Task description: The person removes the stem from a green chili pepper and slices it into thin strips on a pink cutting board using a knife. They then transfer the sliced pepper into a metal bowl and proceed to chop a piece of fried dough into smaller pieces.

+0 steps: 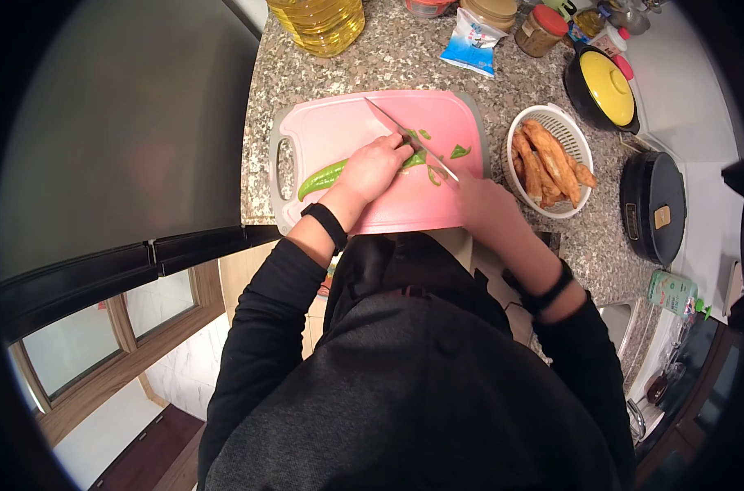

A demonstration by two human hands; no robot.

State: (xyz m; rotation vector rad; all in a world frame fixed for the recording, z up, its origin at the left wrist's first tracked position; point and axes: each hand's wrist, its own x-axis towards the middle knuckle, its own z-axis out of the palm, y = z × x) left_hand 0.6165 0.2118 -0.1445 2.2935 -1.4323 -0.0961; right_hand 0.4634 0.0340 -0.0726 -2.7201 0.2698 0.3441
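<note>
Knife [410, 139] in the right hand [485, 204], gripped at the handle, blade angled across the pink cutting board [339, 123]; left hand [374, 168] presses the green pepper [321, 177] flat on the board, fingers closed over it; cut slices [459, 151] lie beside the blade; advisable to keep fingertips curled back, strokes short and even

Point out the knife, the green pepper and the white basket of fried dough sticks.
knife [405, 137]: head view, on the middle of the bare blade.
green pepper [321, 177]: head view, on the whole end left of the left hand.
white basket [570, 124]: head view, on its upper right rim.
</note>
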